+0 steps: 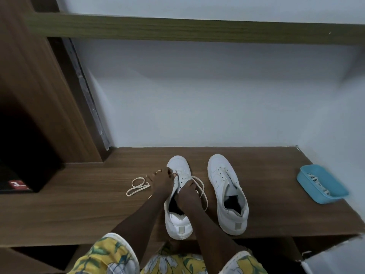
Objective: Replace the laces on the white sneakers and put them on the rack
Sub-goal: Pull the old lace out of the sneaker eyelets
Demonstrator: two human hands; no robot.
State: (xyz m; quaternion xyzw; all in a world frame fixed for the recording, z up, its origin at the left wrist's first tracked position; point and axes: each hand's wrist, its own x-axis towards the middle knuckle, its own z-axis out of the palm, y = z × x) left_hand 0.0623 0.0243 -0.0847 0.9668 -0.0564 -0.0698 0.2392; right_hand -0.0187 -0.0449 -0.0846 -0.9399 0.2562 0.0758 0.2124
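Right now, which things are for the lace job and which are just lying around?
For the job: laced white sneaker, laceless white sneaker, cream flat lace, blue plastic tray of striped laces.
Just lying about: red-and-white label in the dark cubby.

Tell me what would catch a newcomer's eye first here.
The left hand and right hand grip a white sneaker on the wooden bench, its cream lace trailing loose on both sides. A laceless second sneaker stands right of it, and a blue tray sits far right.
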